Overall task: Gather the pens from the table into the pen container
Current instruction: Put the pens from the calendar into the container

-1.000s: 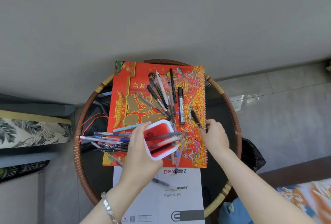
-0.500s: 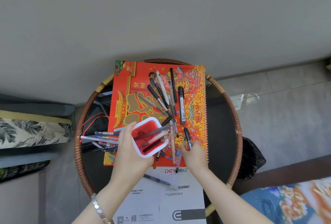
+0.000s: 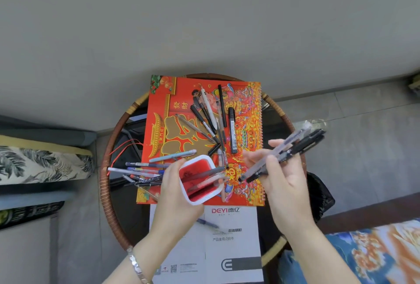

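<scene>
My left hand [image 3: 176,195] grips the white pen container [image 3: 200,180] with a red inside, tilted over the table, with a few pens lying in it. My right hand [image 3: 281,177] holds a bundle of pens [image 3: 288,150], black and clear ones, raised to the right of the container, their lower tips pointing toward its mouth. Several loose pens [image 3: 211,120] lie fanned on the red calendar. More pens [image 3: 143,170] lie at the left of the container, and one blue pen [image 3: 208,223] rests on the white sheet below.
A round rattan-rimmed glass table [image 3: 106,170] carries a red and gold spiral calendar [image 3: 159,124] and a white printed manual [image 3: 229,249]. A red cord [image 3: 123,147] lies at the left. Cushioned seats stand left [image 3: 34,163] and lower right [image 3: 375,249]; a wall is behind.
My right hand picked up pens near the calendar's lower middle and lifted them up to the right. The container in my left hand stayed roughly in place.
</scene>
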The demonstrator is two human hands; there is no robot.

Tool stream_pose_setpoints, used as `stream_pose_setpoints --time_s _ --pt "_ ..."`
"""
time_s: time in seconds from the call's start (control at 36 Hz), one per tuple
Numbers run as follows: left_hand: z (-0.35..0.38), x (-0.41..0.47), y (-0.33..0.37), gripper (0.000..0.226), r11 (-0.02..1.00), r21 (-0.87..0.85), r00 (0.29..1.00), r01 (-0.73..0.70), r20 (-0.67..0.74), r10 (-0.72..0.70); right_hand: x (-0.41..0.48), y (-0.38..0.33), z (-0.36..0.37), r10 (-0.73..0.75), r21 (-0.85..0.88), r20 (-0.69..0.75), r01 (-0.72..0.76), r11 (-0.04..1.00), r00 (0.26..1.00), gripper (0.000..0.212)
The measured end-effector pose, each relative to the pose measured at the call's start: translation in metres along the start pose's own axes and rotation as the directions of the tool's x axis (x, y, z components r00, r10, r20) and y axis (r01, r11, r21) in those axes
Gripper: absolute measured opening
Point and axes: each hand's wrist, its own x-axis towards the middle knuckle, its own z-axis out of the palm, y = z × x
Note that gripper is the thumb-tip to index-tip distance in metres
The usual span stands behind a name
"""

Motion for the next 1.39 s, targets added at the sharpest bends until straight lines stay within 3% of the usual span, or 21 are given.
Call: stream_pose_setpoints --time_s 0.06,0.17,0.36,0.42,0.47,0.53,0.58,0.64,0.69,0.72,0.78,0.94,1.11,1.19,1.31,1.39 --pt "0.006 -0.002 0.003 0.089 1.0 0.018 1.0 -0.016 0.026 0.016 -0.008 -0.007 0.01 -0.035 0.04 0.019 0.034 0.999 0.999 0.036" --pt "0.018 -0.003 0.013 0.084 0.995 0.048 0.996 -0.085 0.024 0.084 -0.012 0.013 0.036 0.044 0.014 0.03 -0.045 0.999 0.999 0.021" --pt "0.017 0.001 0.03 0.09 0.996 0.017 0.995 -0.088 0.04 0.087 -0.006 0.03 0.04 -0.103 -0.182 -0.049 0.093 0.979 0.993 0.047" --pt "0.016 0.003 0.031 0.089 0.996 0.016 0.996 -0.089 0.031 0.089 -0.005 0.032 0.036 -0.242 -0.349 0.013 0.231 0.908 0.97 0.048" --pt "0.013 0.005 0.03 0.089 0.997 0.002 0.997 -0.077 0.023 0.077 -0.001 0.031 0.032 -0.419 -0.503 0.151 0.435 0.747 0.895 0.03" --pt "0.009 0.009 0.03 0.088 0.998 -0.004 0.998 -0.068 0.015 0.068 0.008 0.028 0.025 -0.567 -0.519 0.238 0.597 0.612 0.789 0.02" --pt "0.004 0.013 0.027 0.086 0.998 -0.011 0.998 -0.06 -0.002 0.06 0.026 0.025 0.017 -0.634 -0.547 0.216 0.63 0.552 0.743 0.015" --pt "-0.001 0.018 0.025 0.085 0.998 -0.014 0.998 -0.063 -0.028 0.062 0.051 0.025 0.011 -0.512 -0.601 0.121 0.473 0.644 0.85 0.013" --pt "-0.005 0.022 0.023 0.085 0.998 -0.021 0.997 -0.065 -0.037 0.065 0.079 0.038 0.008 -0.207 -0.666 0.044 0.183 0.723 0.977 0.019" --pt "-0.008 0.024 0.022 0.085 0.998 -0.029 0.997 -0.062 -0.045 0.06 0.092 0.049 0.007 -0.076 -0.699 0.009 0.061 0.713 0.997 0.023" --pt "-0.011 0.028 0.02 0.084 0.998 -0.055 0.997 -0.043 -0.062 0.04 0.115 0.07 0.007 0.04 -0.75 -0.035 -0.053 0.66 0.999 0.031" --pt "-0.017 0.036 0.015 0.088 0.996 -0.085 0.995 -0.022 -0.102 0.013 0.159 0.103 0.031 0.113 -0.851 -0.091 -0.137 0.507 0.989 0.045" --pt "-0.019 0.039 0.015 0.087 0.995 -0.094 0.994 -0.017 -0.106 0.007 0.174 0.116 0.043 0.271 -0.791 -0.177 -0.3 0.534 0.946 0.024" --pt "-0.02 0.041 0.016 0.086 0.996 -0.091 0.996 -0.007 -0.09 -0.001 0.172 0.116 0.041 0.285 -0.825 -0.147 -0.276 0.493 0.947 0.034" --pt "-0.02 0.042 0.014 0.089 0.996 -0.088 0.996 0.001 -0.085 -0.008 0.161 0.115 0.028 0.327 -0.764 -0.126 -0.302 0.57 0.937 0.029" --pt "-0.019 0.042 0.015 0.088 0.996 -0.088 0.997 0.0 -0.081 -0.007 0.145 0.097 0.016 0.326 -0.621 -0.06 -0.291 0.728 0.944 0.018"
